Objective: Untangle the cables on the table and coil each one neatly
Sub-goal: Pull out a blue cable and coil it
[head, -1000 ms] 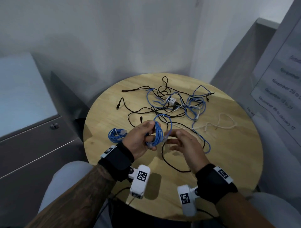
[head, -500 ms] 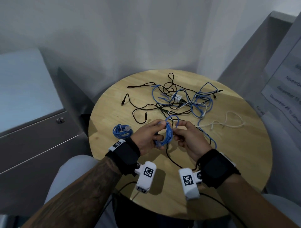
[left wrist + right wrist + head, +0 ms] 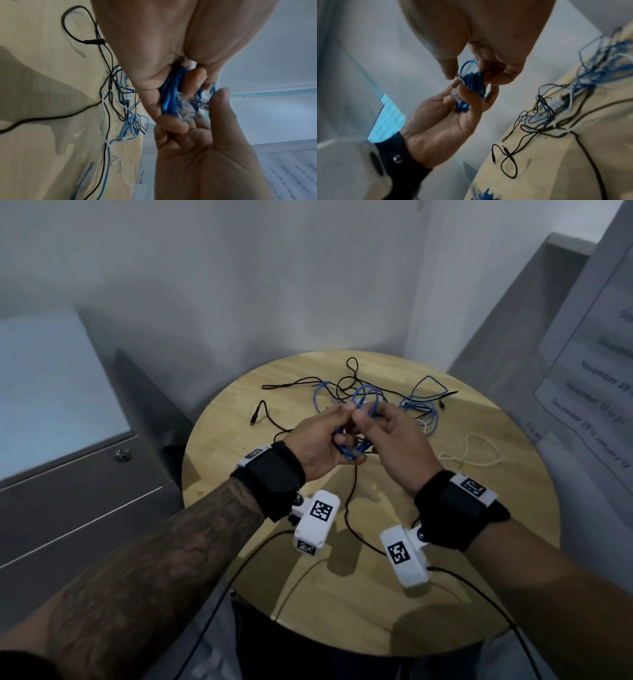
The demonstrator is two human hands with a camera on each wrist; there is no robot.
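Blue network cable [image 3: 364, 402], coiled bundle w/ clear plug end, held above round wooden table [image 3: 513, 508] nr its centre, in front of the cable tangle [image 3: 411, 405]. Left hand [image 3: 318, 446]: fingers curled round bundle, lower part. Right hand [image 3: 394, 440]: thumb + fingertips pinching strands at top; other fingers loose. Step, by judgement: finishing coil of one cable, securing tail end. Next move likely needs tail wrapped or tucked w/o loosening loops, then bundle set aside. Coil long axis roughly upright, slight tilt; loop end up, plug [image 3: 187, 109] low by left palm.
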